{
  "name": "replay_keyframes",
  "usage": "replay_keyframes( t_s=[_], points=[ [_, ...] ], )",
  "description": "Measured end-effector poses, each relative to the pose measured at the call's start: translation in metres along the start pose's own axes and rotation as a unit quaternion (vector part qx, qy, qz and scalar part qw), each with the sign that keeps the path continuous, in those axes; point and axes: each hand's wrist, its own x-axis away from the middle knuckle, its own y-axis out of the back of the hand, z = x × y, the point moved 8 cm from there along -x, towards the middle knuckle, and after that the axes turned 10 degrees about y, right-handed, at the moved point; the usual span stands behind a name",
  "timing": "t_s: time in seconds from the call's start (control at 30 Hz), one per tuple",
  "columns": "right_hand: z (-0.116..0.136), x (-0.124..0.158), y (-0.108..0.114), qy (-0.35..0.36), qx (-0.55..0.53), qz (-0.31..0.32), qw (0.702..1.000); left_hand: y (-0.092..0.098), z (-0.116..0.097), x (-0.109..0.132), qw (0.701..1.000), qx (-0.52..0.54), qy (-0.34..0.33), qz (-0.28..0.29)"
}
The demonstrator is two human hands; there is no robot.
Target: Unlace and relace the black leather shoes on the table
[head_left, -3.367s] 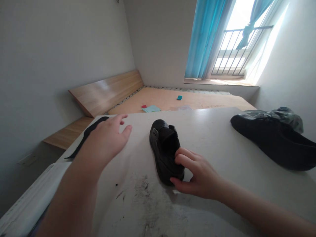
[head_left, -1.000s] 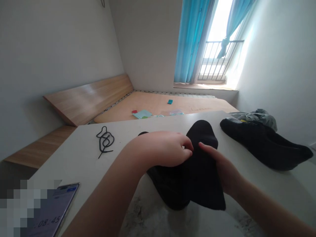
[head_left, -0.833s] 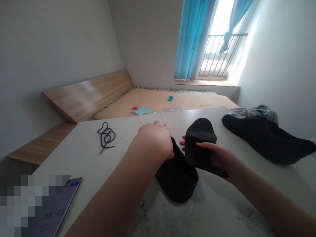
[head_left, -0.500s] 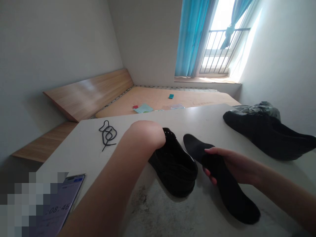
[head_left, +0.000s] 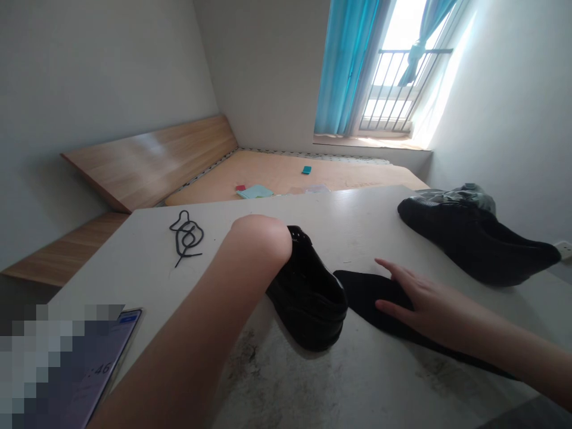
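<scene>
A black shoe (head_left: 308, 304) stands on the white table with its heel end towards me and its opening up. My left hand (head_left: 268, 241) is bent at the wrist against the shoe's left side; its fingers are hidden, so their grip does not show. To the right of the shoe a black insole (head_left: 364, 292) lies on the table. Above it my right hand (head_left: 413, 298) is open, fingers apart, with nothing held. The hand and forearm cover part of the insole.
A dark shoelace (head_left: 187, 238) lies loosely coiled at the table's left. A phone (head_left: 111, 363) is at the near left. Another black shoe (head_left: 478, 238) rests at the right, before a crumpled grey-green cloth (head_left: 469, 195). Behind the table is a bed (head_left: 268, 167).
My right hand has let go of the insole, which now lies on the table, and its fingers have spread. The view has shifted slightly. My left hand stays at the shoe.
</scene>
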Motion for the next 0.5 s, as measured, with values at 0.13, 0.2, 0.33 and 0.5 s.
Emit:
replay_keyframes(
  t_s=[0.13,0.2,0.33,0.5],
  points=[
    [0.014,0.022,-0.006,0.091,0.031,-0.013,0.995,0.008,0.001,0.008,1.000,-0.014,0.015,-0.008],
    [0.016,0.030,-0.005,0.112,0.038,-0.025,0.993,0.011,0.003,0.008,0.999,-0.014,0.025,-0.014],
    [0.020,0.038,-0.001,0.112,0.078,-0.047,0.990,0.009,0.001,0.001,1.000,-0.011,0.006,-0.010],
    [0.030,0.037,0.020,0.085,0.055,-0.065,0.993,0.008,0.003,-0.007,0.999,0.012,-0.026,-0.014]
  ],
)
